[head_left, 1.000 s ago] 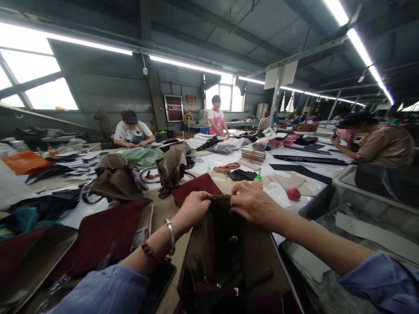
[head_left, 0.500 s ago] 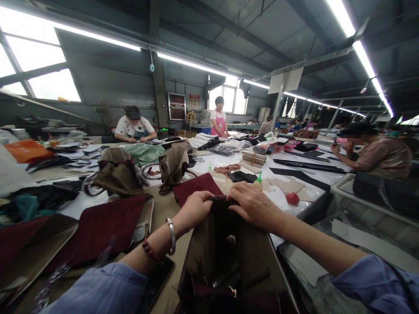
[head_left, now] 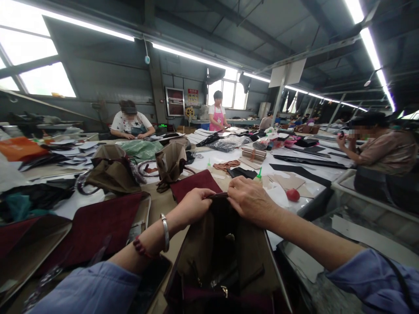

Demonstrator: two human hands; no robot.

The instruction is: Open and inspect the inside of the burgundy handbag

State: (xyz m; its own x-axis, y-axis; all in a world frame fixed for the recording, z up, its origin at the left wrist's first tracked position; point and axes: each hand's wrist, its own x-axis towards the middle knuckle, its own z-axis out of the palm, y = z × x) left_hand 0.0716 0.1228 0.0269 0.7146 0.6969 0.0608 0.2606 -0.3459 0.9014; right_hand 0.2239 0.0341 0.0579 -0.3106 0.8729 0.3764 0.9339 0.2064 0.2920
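An unfinished handbag (head_left: 248, 257) with a dark brown lining stands in front of me, its mouth toward me. My left hand (head_left: 195, 204) pinches the far top edge of it between thumb and fingers. Close by on the same edge, my right hand (head_left: 248, 200) is closed over the rim, fingers curled. Inside the bag a small metal zipper part shows near the bottom; the rest is dark. Just beyond my hands lies a maroon flap (head_left: 196, 184). A small glue bottle with a green tip (head_left: 258, 174) stands past my right hand.
Maroon bag pieces (head_left: 94, 226) lie at the left, with brown bag bodies (head_left: 113, 174) behind them. A red ball-like object (head_left: 292, 195) sits at the table's right. A white crate (head_left: 376, 196) stands at the right edge. Several people work around the table.
The view has shifted slightly. Both hands keep hold of the bag's edge; the right fingers have closed in a little over the rim, and the bag sits slightly further left.
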